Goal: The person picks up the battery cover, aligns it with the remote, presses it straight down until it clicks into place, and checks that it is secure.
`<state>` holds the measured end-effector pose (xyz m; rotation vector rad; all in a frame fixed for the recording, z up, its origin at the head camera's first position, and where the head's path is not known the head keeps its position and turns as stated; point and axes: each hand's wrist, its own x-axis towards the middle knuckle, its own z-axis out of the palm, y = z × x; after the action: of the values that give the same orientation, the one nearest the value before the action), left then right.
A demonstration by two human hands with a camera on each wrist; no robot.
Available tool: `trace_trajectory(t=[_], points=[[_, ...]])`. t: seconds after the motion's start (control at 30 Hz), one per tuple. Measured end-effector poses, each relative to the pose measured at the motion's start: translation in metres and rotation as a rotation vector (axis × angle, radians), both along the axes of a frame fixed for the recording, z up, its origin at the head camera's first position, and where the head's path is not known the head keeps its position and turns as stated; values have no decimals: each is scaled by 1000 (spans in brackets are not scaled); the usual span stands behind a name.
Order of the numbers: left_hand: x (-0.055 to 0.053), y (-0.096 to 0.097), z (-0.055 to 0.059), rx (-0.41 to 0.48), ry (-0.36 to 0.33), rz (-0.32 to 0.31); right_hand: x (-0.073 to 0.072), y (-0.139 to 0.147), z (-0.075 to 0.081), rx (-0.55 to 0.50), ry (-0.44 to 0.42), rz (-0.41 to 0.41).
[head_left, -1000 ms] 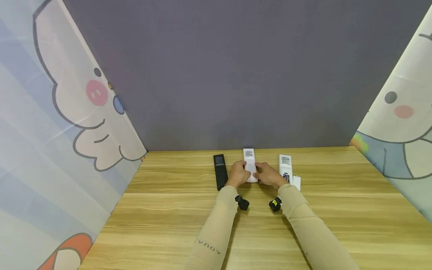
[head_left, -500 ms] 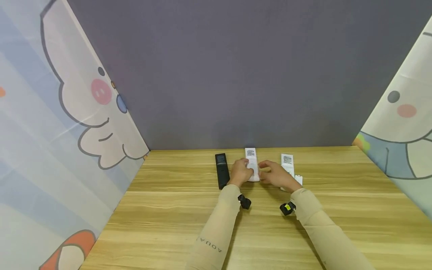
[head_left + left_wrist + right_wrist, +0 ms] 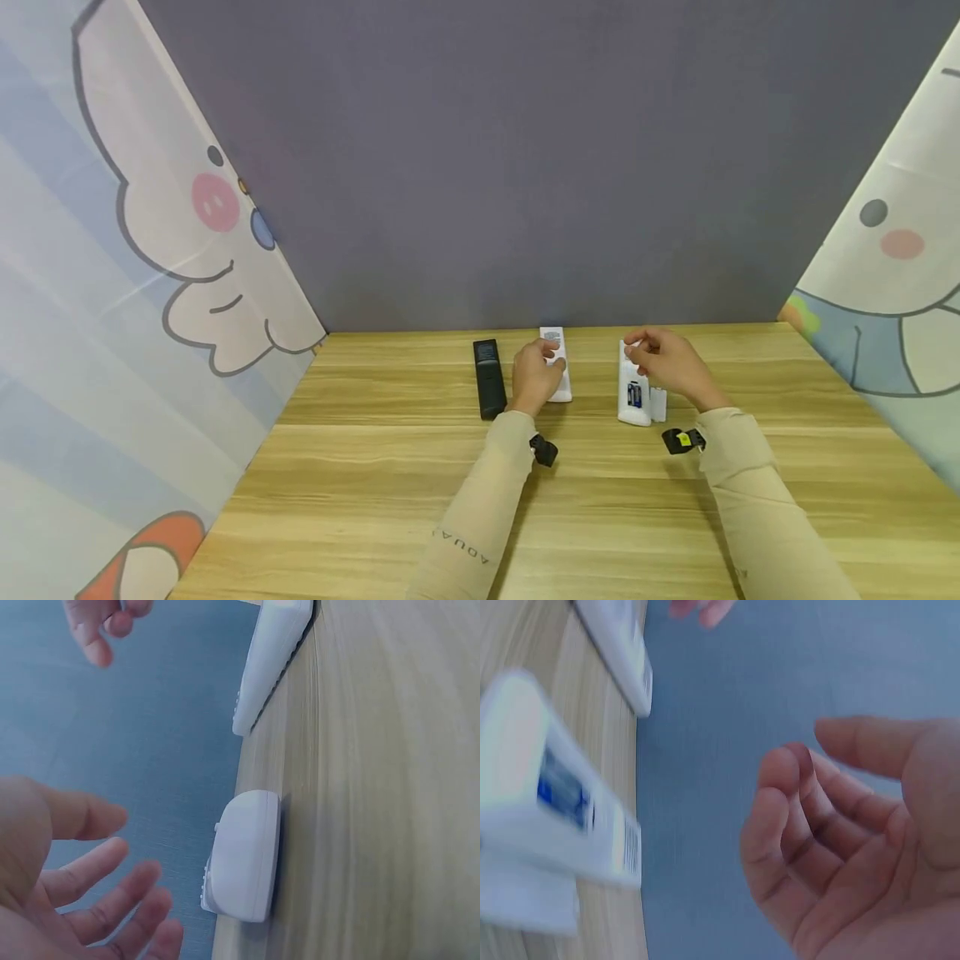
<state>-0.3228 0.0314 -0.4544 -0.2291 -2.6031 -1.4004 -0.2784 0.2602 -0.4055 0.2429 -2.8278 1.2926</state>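
My left hand (image 3: 534,377) hovers beside and partly over the middle white remote control (image 3: 557,388), fingers loosely bent with nothing in them. In the left wrist view a gap shows between the fingertips and that remote (image 3: 244,855). My right hand (image 3: 667,360) is raised over the far end of the right white remote control (image 3: 633,412), hiding part of its label. Its fingers are relaxed and hold nothing, as the right wrist view shows. Blue batteries (image 3: 635,395) sit in that remote's uncovered compartment. A white battery cover (image 3: 658,406) lies against its right side.
A black remote control (image 3: 491,382) lies face down to the left of my left hand. All lie on the wooden table (image 3: 375,467), near its back edge. Behind it rises a grey panel (image 3: 525,167), with printed curtains (image 3: 135,333) at the sides.
My right hand has left the middle remote and moved right, up over the right remote, uncovering its batteries. My left hand has let go of the middle remote and lifted slightly.
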Motion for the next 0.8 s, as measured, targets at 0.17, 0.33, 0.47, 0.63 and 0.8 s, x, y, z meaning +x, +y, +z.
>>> trace_trajectory(t=[0.17,0.33,0.47,0.63,0.8], points=[[-3,4,1,36,28,-7,-6,22,-5,115,27,37],[-2,11,1,108,14,-22,-11,36,-12,161,-11,76],[4,15,1,129,-1,-60,-13,39,-18,145,-53,95],[13,28,3,103,-25,-83,-12,43,-22,156,-99,129],[21,47,1,37,-94,-99,-9,51,-25,169,-160,139]])
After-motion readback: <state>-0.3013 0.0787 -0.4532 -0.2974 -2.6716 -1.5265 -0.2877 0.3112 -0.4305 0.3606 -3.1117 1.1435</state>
